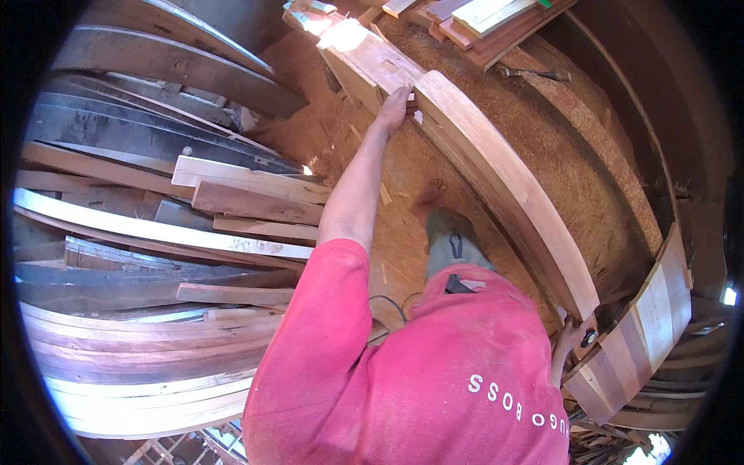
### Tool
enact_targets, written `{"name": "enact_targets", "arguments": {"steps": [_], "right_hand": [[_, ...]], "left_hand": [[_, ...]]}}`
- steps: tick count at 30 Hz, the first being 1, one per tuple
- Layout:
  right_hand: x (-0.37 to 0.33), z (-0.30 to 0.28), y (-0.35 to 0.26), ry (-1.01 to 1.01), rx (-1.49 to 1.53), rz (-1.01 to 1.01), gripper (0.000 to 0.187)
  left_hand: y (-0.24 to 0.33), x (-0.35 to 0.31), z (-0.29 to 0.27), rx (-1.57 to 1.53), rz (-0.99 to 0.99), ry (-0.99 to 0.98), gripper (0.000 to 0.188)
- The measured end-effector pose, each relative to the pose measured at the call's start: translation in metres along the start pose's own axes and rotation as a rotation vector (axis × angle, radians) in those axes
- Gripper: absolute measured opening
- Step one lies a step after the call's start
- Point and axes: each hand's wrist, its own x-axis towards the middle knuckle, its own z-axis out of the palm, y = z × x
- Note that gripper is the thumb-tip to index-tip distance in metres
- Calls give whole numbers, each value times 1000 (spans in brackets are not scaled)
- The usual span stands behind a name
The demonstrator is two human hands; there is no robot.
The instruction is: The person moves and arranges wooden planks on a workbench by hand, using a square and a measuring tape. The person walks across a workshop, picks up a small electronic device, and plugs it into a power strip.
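Observation:
A long, pale reddish wooden plank (508, 174) runs from the upper middle down to the lower right. My left hand (397, 108) is closed on its far left end, with the arm stretched out. At the near right end, my right hand (572, 335) grips the plank from below its edge, and part of that hand is hidden. Under and beyond the plank's far end lies a wooden bench or beam (380, 66) with a small square hole in its top. A small dark round thing (590, 338) shows beside my right hand.
Stacked boards (147, 341) fill the left side, their ends pointing toward me. Sawdust (310, 124) covers the floor and heaps up beyond the plank. More cut boards (496, 31) lie at the top right. A panel of joined boards (639, 333) leans at the right.

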Motion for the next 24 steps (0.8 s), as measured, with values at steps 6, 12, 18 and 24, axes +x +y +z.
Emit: {"name": "enact_targets", "arguments": {"steps": [6, 12, 18, 24], "right_hand": [[5, -12, -45, -87, -133, 114, 48], [4, -12, -38, -82, -98, 17, 49], [9, -5, -1, -82, -182, 29, 48], [10, -5, -3, -94, -129, 46, 48]], "left_hand": [[-16, -3, 10, -22, 125, 69, 53], [-20, 1, 10, -31, 107, 65, 45], [-23, -1, 3, -248, 46, 36, 42], [-33, -2, 3, -282, 93, 33, 40]]}}
